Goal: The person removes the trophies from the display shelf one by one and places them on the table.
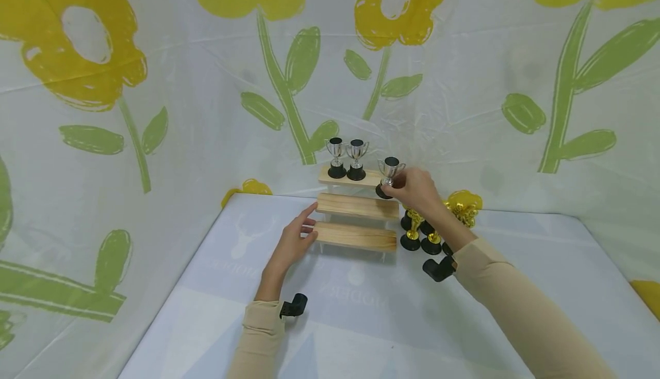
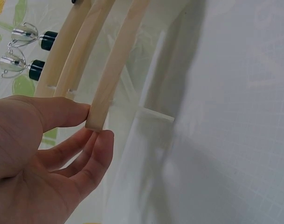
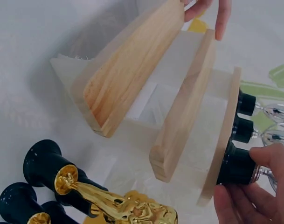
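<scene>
A three-tier wooden display stand [image 1: 356,237] stands on the table, its pale planks carried on clear supports. At the left end of its lowest plank [image 2: 107,88], my left hand [image 1: 292,244] pinches the wood between thumb and fingertips. My right hand [image 1: 419,189] holds a small silver trophy cup [image 1: 391,167] near its black base [image 3: 236,164], at the right end of the top plank [image 1: 325,176]. In the right wrist view that base sits against the plank. Two more silver trophy cups [image 1: 336,149] [image 1: 357,151] stand upright at the left and middle of the top plank.
Several gold trophies [image 1: 412,233] with black bases cluster right of the stand, partly hidden under my right forearm. A flower-printed white sheet [image 1: 464,81] hangs behind the pale table [image 1: 350,322]. Each wrist wears a black camera [image 1: 294,306].
</scene>
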`<state>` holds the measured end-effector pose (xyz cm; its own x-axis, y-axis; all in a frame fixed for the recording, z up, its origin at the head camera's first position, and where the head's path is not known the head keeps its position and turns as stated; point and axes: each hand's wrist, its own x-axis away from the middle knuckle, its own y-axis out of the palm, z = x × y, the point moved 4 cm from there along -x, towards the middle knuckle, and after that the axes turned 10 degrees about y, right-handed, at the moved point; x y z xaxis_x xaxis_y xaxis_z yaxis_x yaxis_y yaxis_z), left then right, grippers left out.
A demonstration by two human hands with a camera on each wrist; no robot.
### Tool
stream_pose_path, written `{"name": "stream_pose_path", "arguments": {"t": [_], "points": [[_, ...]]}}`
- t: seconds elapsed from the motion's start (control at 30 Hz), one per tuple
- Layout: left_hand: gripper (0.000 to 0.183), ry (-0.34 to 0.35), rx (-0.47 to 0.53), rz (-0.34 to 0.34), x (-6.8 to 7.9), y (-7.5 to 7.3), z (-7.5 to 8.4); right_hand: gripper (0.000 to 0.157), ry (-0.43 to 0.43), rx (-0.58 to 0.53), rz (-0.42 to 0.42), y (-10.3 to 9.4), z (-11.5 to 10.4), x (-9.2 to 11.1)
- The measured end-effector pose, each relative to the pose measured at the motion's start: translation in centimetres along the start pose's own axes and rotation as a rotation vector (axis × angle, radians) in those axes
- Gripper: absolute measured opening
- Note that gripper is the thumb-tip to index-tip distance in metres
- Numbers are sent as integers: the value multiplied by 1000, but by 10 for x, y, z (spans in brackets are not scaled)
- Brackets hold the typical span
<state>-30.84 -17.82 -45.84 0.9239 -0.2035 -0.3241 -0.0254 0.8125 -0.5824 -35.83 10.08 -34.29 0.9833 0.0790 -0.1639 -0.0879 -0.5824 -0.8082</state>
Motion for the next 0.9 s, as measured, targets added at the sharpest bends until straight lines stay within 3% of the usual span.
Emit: {"name": "stream_pose_path", "arguments": {"t": [0.4,0.9], "points": [[70,4,-3,6,0,1,-2,29,0,-26,-20,-4,9,17],[71,-5,3,8,0,1,0,21,-96,-44,-18,-2,18,41]]}}
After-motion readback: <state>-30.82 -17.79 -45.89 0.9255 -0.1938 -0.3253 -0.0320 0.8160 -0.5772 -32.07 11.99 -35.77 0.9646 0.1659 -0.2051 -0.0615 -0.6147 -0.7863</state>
